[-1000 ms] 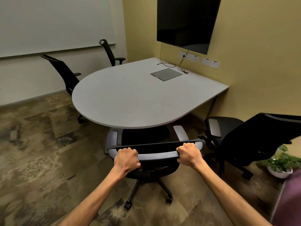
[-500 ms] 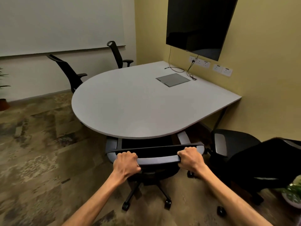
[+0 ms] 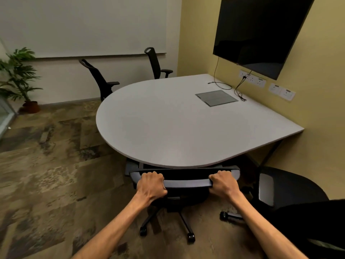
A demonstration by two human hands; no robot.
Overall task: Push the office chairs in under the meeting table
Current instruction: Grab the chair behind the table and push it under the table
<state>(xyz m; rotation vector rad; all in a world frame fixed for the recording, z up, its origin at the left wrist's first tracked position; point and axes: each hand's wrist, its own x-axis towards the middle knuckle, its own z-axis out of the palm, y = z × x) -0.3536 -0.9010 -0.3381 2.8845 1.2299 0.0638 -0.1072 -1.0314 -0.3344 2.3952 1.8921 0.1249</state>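
A black office chair [image 3: 186, 183] with a grey top rail stands at the near rounded edge of the white meeting table [image 3: 168, 131]. Its seat and armrests are mostly hidden under the tabletop. My left hand [image 3: 151, 186] grips the left end of the backrest rail and my right hand [image 3: 224, 184] grips the right end. A second black chair [image 3: 287, 191] stands at the lower right, out from the table. Two more black chairs, one at the far left [image 3: 99, 79] and one at the back [image 3: 155, 62], stand on the table's far side.
A dark screen [image 3: 261, 32] hangs on the yellow wall above sockets and cables. A grey hatch [image 3: 216, 98] is set in the tabletop. A potted plant [image 3: 20, 77] stands in the left corner by the white wall. Patterned carpet covers the floor.
The chair I hold has rolled forward, so its seat and armrests are now under the tabletop. The view has shifted nearer the table, and the plant at the left has come into view.
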